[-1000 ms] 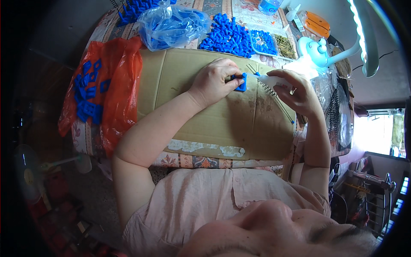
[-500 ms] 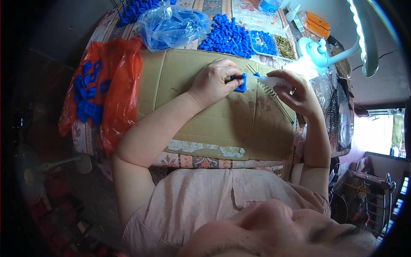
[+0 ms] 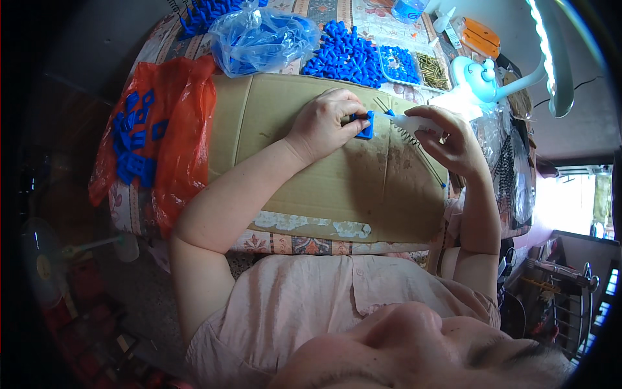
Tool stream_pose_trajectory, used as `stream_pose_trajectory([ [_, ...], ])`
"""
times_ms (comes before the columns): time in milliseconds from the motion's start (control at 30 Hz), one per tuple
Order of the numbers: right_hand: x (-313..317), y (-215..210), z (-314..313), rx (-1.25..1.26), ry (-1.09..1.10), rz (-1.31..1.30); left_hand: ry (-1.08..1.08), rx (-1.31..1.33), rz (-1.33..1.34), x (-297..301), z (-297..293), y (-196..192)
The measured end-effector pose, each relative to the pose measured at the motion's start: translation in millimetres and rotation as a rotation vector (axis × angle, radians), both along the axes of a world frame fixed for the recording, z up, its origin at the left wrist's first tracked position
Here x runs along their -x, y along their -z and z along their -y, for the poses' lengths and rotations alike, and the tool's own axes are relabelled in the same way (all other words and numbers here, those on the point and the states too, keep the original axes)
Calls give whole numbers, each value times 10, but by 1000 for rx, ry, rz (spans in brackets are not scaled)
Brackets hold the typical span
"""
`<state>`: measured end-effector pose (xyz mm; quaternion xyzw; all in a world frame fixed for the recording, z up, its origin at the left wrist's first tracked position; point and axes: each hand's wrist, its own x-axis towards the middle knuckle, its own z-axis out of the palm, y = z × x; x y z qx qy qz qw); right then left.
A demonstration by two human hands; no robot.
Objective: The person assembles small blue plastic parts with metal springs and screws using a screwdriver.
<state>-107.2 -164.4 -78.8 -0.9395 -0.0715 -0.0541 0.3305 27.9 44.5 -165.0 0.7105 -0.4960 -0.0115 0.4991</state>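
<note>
Angular blue plastic piece (image 3: 367,130) is pinched by left hand (image 3: 329,123), fingers narrow, over creased brown cardboard (image 3: 304,188), far half. Smooth whitish bottle (image 3: 422,125) is gripped in right hand's (image 3: 451,139) curled fingers — nozzle pointed left toward piece, contact can't be told. Coiled wire (image 3: 407,135) is laid near bottle; crinkled red plastic bag (image 3: 188,104) is spread at left.

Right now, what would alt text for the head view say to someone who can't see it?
A person's left hand holds a small blue part over cardboard; the right hand points a white bottle toward it. Blue pieces and a lit lamp sit beyond.
</note>
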Motion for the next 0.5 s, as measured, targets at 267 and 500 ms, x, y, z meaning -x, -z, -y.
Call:
stream_pose_trajectory([
  [267,5,14,34,-47,4,23,6,5,6,-8,9,5],
  [500,-4,9,20,-58,0,-7,5,5,0,-4,4,0],
])
